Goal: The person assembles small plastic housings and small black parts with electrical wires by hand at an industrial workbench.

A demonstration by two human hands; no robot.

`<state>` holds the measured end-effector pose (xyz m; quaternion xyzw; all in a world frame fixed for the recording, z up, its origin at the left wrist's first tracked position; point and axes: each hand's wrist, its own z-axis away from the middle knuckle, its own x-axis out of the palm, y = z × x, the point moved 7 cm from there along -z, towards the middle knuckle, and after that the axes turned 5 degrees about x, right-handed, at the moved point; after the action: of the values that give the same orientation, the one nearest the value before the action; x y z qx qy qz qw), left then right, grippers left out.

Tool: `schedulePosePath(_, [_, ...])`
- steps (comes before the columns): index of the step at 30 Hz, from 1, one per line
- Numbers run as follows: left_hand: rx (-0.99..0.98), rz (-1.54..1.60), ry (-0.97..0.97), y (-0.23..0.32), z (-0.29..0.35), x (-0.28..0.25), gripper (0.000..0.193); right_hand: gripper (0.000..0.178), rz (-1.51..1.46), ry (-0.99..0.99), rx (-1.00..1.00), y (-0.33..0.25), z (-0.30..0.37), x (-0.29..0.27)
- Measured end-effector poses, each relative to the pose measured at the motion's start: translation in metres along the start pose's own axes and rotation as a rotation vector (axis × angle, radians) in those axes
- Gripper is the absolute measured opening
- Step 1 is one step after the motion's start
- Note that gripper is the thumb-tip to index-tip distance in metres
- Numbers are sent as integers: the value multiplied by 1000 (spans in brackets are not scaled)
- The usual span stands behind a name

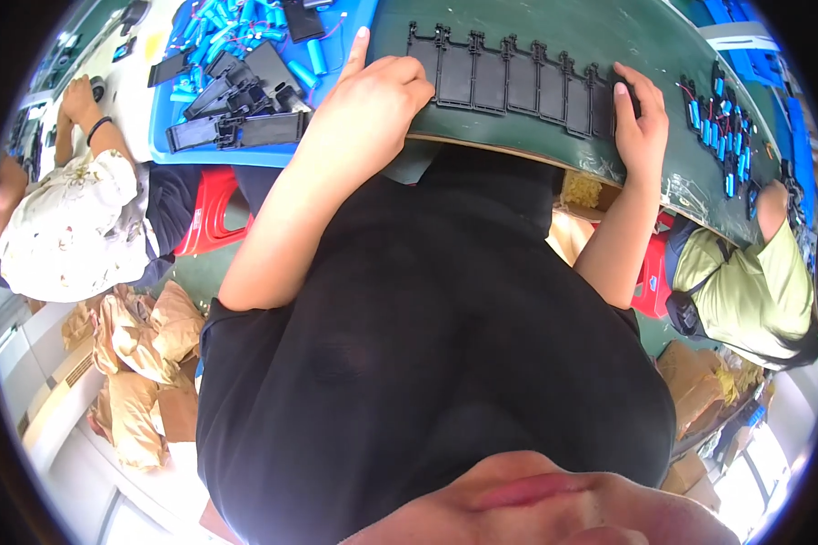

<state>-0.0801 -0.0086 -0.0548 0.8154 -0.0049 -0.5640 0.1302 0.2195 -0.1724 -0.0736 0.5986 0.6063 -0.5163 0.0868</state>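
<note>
A row of several flat black plastic cases [509,82] with small clips along the far edge lies side by side on the green table in front of me. My left hand [368,113] is at the row's left end, one finger stretched out and the others curled; their tips are hidden, as is anything they hold. At the right end, my right hand [643,118] has its thumb and fingers bent around the last black case [603,109]. Left of my left hand, a blue tray [159,136] holds loose black plastic parts [245,82] and blue cylindrical battery cells [218,36].
Wired blue battery cells [723,132] lie in a group on the table at right. One person [82,218] sits at left, another [745,282] at right, both by red stools. Brown paper bags [141,345] stand behind at left. A box of yellowish bits [582,191] sits below the table edge.
</note>
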Motion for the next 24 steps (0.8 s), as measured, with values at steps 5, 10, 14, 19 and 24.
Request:
schedulePosePath(5, [4,14,23,10,-3,-1,22,29,-232,45,39,9,0,0])
schedulePosePath(10, [87,193,228,12,-16,-36,23,30,-47,81,-40,7,0,-7])
schedulePosePath(14, [-274,29,242,-31,-18,-82,26,29,-10,53,-3,6,0,-3])
schedulePosePath(19, [-432,-88,85,-91,3,-70,17,27,11,44,-13,2,0,-1])
schedulePosePath(24, [-353,-34,117,-97,18,-64,16,26,41,40,-2,-5,0,-2])
